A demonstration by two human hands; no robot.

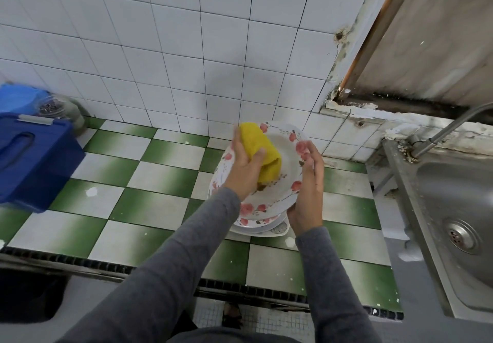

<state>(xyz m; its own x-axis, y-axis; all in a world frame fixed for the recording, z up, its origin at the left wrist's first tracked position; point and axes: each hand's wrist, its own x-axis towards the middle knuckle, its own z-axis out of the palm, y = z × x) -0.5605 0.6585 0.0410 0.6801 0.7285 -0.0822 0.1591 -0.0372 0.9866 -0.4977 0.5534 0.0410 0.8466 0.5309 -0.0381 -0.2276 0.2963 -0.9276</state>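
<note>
Head-worn wide-angle camera is looking forward and steeply down, hovering close over left hand [244, 171] and right hand [309, 193], facing surface [149, 201] and tiled wall [160, 49]

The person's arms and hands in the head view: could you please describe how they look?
The left sleeve and right sleeve are long, plain grey and end at the wrists. The left hand and right hand are bare: no gloves, and no ring or watch shows.
</note>
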